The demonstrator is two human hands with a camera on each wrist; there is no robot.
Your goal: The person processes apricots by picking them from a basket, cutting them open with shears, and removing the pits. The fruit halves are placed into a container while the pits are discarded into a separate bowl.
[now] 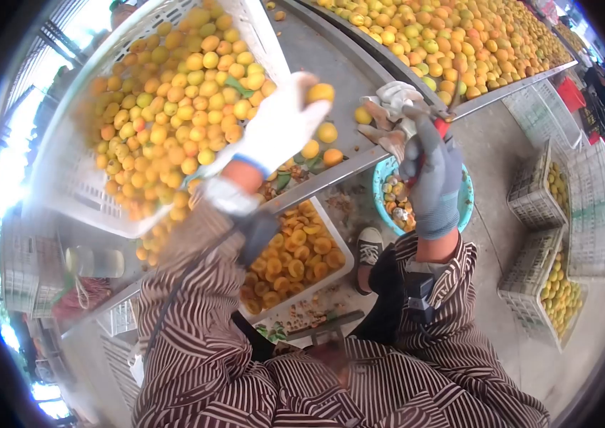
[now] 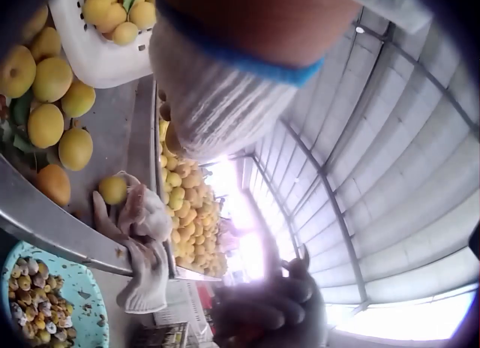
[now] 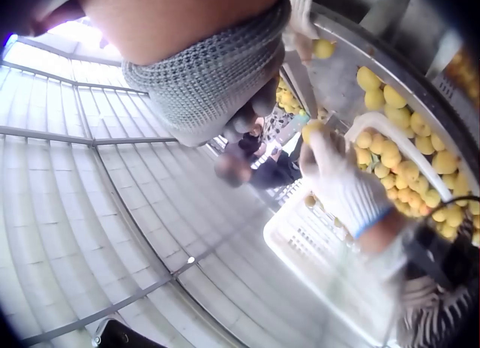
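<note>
In the head view my left hand (image 1: 285,125), in a white glove with a blue cuff, pinches a whole apricot (image 1: 320,93) between thumb and fingers above the metal table. My right hand (image 1: 431,167) wears a grey glove and grips red-handled pruning shears (image 1: 442,128); their curved metal tip points away from me, and the palm hides most of them. Between the hands, a dirty crumpled white glove (image 1: 394,107) hangs over the table's edge. Several loose apricots (image 1: 327,132) lie just under my left hand. The right wrist view also shows the held apricot (image 3: 313,130).
A tilted white crate (image 1: 270,46) spills apricots at the left. A large apricot heap (image 1: 452,43) fills the far table. Below the metal edge (image 1: 345,171) stand a crate of apricot halves (image 1: 295,250) and a turquoise basin (image 1: 468,203) of discards. More crates (image 1: 531,192) stand right.
</note>
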